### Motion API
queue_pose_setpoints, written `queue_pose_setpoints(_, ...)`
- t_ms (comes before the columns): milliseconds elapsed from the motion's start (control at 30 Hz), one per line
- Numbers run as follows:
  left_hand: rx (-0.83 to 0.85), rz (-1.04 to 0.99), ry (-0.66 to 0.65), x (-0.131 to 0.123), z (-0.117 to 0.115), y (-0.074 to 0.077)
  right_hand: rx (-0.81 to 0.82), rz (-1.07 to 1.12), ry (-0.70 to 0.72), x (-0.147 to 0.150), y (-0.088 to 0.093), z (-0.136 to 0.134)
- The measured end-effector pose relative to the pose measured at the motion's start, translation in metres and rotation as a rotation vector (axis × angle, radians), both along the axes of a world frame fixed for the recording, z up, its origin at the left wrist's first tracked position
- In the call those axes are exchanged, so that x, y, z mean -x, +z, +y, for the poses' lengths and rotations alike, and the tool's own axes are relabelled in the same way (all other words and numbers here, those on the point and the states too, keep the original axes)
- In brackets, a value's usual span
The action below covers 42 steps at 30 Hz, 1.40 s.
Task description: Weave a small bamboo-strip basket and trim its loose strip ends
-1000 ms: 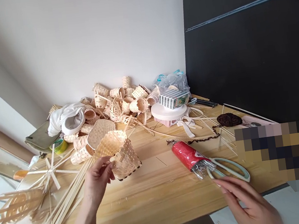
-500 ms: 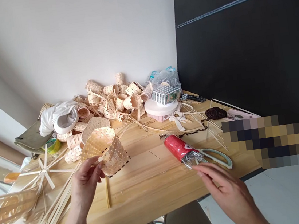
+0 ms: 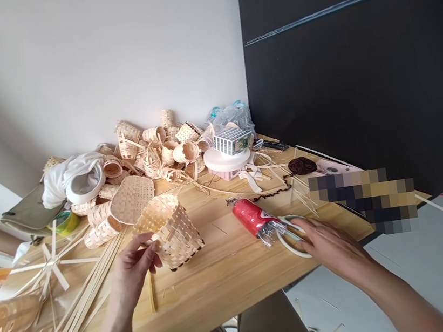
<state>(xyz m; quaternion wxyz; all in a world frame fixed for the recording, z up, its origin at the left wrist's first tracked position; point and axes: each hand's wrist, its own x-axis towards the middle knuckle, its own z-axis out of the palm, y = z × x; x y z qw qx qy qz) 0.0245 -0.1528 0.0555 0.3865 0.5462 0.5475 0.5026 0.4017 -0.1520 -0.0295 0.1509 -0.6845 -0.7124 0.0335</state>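
A small woven basket [image 3: 175, 232] of pale wood strips hangs tilted above the table, its mouth facing up and left. My left hand [image 3: 141, 258] pinches its rim between thumb and fingers. At the right, my right hand [image 3: 325, 239] has its fingers closed around the pale-green handles of a pair of scissors [image 3: 293, 249]. Their blades are hidden by a red packet [image 3: 253, 217] with crinkled clear plastic at its near end. Dark yarn [image 3: 268, 197] runs from behind the packet to a dark brown ball [image 3: 302, 165].
Several woven baskets [image 3: 151, 159] are heaped along the wall. A white round stand [image 3: 226, 159] carries a striped box. Long wood strips [image 3: 81, 298] and a star-shaped strip base [image 3: 50, 263] lie at the left, near green tape [image 3: 66, 223]. A blurred patch covers the table's right corner.
My right hand has moved from beside the packet's plastic end onto the scissors' handles, which have shifted. The basket has moved slightly right and down in my left hand. The view has turned slightly right.
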Motion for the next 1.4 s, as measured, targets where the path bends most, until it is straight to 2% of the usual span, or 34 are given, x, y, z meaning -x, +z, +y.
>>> queue_pose_setpoints(267, 0.036, 0.003, 0.000, -0.003, -0.003, 0.008, 0.310, -0.143, 0.002, 0.000, 0.020, 0.008)
queue_pose_setpoints(400, -0.001, 0.005, 0.000, -0.002, -0.004, 0.006, 0.376, -0.123, -0.014, 0.002, 0.025, 0.009)
queue_pose_setpoints(600, -0.045, 0.083, 0.007, -0.001, -0.004, 0.002, 0.243, -0.119, -0.001, -0.001, 0.019, 0.009)
queue_pose_setpoints(800, -0.277, 0.505, 0.039, -0.001, -0.007, 0.002, -0.005, 0.029, 0.082, 0.002, 0.025, 0.000)
queue_pose_setpoints(900, -0.330, 0.615, 0.015, 0.002, -0.004, -0.004, -0.136, 0.141, 0.103, 0.016, 0.031, -0.002)
queue_pose_setpoints(1100, -0.328, 0.661, -0.002, 0.007, 0.001, -0.015, -0.078, 0.274, 0.081, 0.041, 0.023, 0.015)
queue_pose_setpoints(1267, -0.322, 0.650, -0.002, 0.005, -0.009, -0.006, -0.091, 0.419, 0.000, 0.043, 0.014, 0.030)
queue_pose_setpoints(1400, -0.507, 0.601, 0.131, -0.002, -0.030, 0.003, -0.160, 0.600, -0.058, 0.038, 0.016, 0.027)
